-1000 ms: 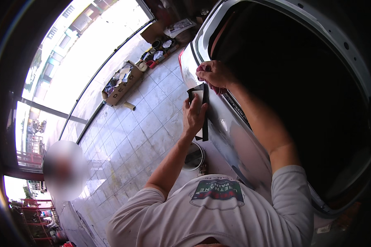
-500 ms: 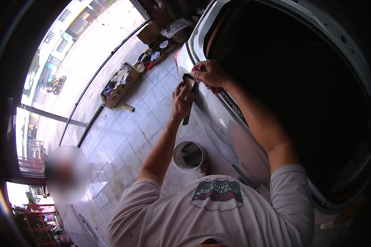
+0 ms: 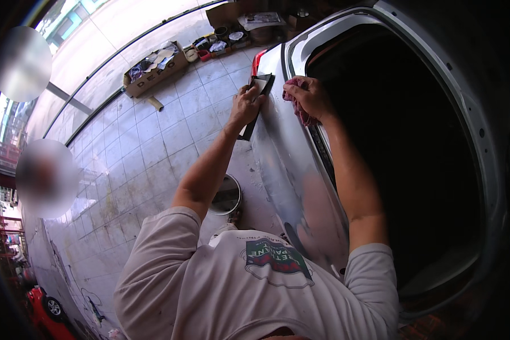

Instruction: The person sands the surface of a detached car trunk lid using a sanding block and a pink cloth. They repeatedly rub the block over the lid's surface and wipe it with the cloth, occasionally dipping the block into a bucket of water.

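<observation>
My left hand is closed on a sanding block, pale on top with a long dark sheet under it. The block lies against the rear corner of the silver-white car body, beside a red tail light. My right hand grips a bunched dark-red rag at the edge of the car's dark window opening. Rag and block are apart. Whether the rag touches the panel I cannot tell. Dull grey patches mark the panel nearer to me.
A round bucket stands on the tiled floor below my left arm. Farther off are a cardboard box full of scraps, a short tube and several small containers. A red car shows at lower left.
The view has turned, shifting the scene. My right hand with the rag has moved away from the block, and the gap between my hands is wider. Both hands keep their hold.
</observation>
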